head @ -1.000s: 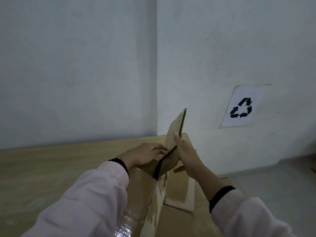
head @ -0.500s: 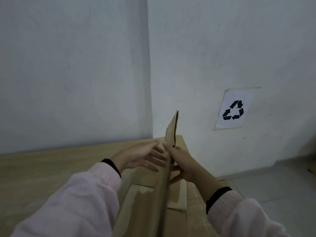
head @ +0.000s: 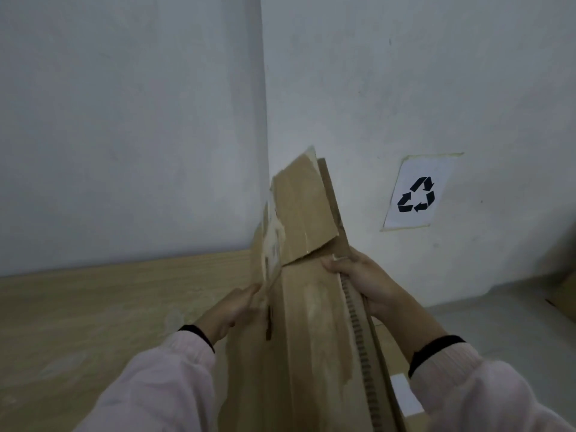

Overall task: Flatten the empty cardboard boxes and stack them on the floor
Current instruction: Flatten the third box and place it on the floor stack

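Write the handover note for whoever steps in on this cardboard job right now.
Left hand: gripping the left edge of the collapsed cardboard box.
Right hand: clamped on its right corrugated edge.
The box is held upright over the wooden table, pressed nearly flat, top flap standing up.
Done: this box is collapsed.
Left: lay it on the floor, probably under the recycling sign. More cardboard shows at the right edge.
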